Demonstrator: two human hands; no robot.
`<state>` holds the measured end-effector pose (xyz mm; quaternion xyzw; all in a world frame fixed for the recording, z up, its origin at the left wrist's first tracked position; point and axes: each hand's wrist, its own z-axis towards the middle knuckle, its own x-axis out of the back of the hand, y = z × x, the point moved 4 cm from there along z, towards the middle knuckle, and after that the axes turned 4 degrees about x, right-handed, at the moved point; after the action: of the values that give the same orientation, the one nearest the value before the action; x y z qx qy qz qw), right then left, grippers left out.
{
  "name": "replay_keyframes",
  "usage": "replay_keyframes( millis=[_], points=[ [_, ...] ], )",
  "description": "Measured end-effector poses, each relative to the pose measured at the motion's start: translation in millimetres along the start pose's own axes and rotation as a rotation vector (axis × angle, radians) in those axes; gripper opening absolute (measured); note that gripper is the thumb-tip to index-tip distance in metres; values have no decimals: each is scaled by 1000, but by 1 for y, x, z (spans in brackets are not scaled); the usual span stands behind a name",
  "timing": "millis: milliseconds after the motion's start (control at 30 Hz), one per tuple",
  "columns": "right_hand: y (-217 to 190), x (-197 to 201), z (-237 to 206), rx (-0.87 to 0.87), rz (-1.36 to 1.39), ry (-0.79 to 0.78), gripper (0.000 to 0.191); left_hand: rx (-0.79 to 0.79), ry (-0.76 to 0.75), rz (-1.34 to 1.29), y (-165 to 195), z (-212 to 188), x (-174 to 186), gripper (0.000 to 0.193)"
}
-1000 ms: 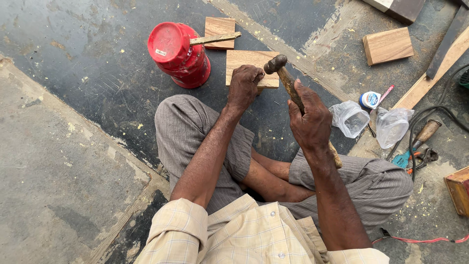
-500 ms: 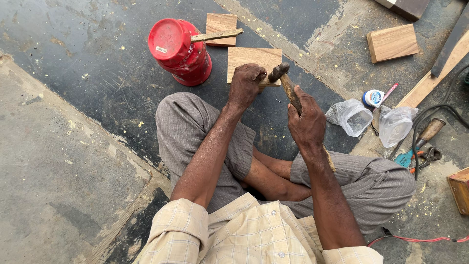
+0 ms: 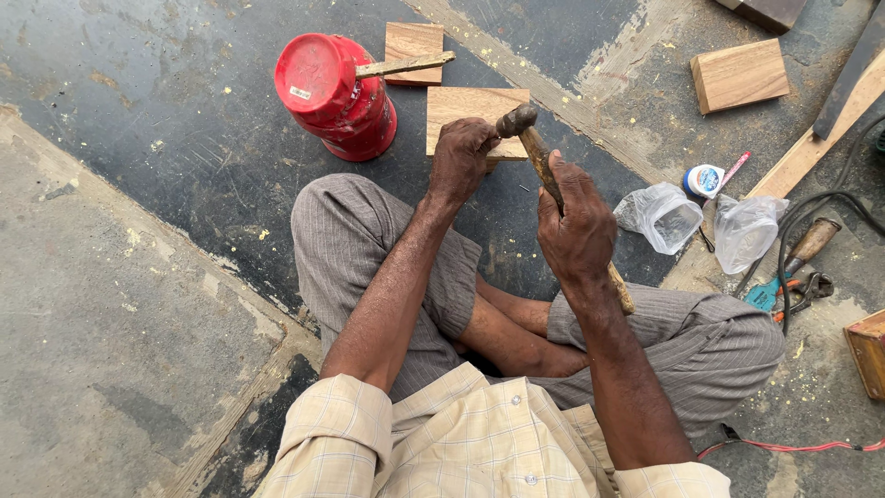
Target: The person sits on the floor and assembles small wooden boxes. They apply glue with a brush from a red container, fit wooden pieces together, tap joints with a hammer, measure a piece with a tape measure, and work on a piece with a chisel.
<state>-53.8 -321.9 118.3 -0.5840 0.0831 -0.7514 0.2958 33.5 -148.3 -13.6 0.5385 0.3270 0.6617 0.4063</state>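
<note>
- Hammering is the step in hand, by my reading: the right hand (image 3: pixel 576 226) is clenched around the wooden handle of a hammer (image 3: pixel 544 171), whose dark metal head sits low, right at the near edge of a wooden board (image 3: pixel 470 115) lying flat on the floor (image 3: pixel 138 304).
- The left hand (image 3: pixel 461 157) is bunched at that same near edge of the board, fingers pinched together just beside the hammer head; whether they grip a nail or only steady the wood I cannot tell (the thing is too small or hidden).
- A next blow would call for a short, straight stroke, since the left fingertips lie almost touching the striking face.
- Edges: the board's far side nearly meets a smaller wood block (image 3: pixel 413 51), and a red bucket (image 3: pixel 336 92) lies tipped just left of it with a stick (image 3: pixel 406 65) resting across its rim.
- To the right, near the knee, lie two crumpled clear plastic bags (image 3: pixel 664 217), a small round tin (image 3: pixel 705 180), pliers (image 3: pixel 784 290) and a dark cable (image 3: pixel 830 212); another wood block (image 3: pixel 739 76) lies well apart.
- Open room lies mainly to the person's left, on the bare grey floor, and above the board for the swing (the crossed legs close off the space behind).
</note>
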Motion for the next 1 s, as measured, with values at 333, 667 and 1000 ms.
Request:
replay_keyframes(
  millis=[333,667,1000],
  points=[
    [4,-3,-8,33,-85,-32,50,-146,67,51,9,0,6,4],
    [9,-7,-11,11,-86,-33,50,-116,35,71,7,0,3,7],
    [-2,1,-6,26,-85,-1,49,-167,109,117,6,0,5,4]
  ],
)
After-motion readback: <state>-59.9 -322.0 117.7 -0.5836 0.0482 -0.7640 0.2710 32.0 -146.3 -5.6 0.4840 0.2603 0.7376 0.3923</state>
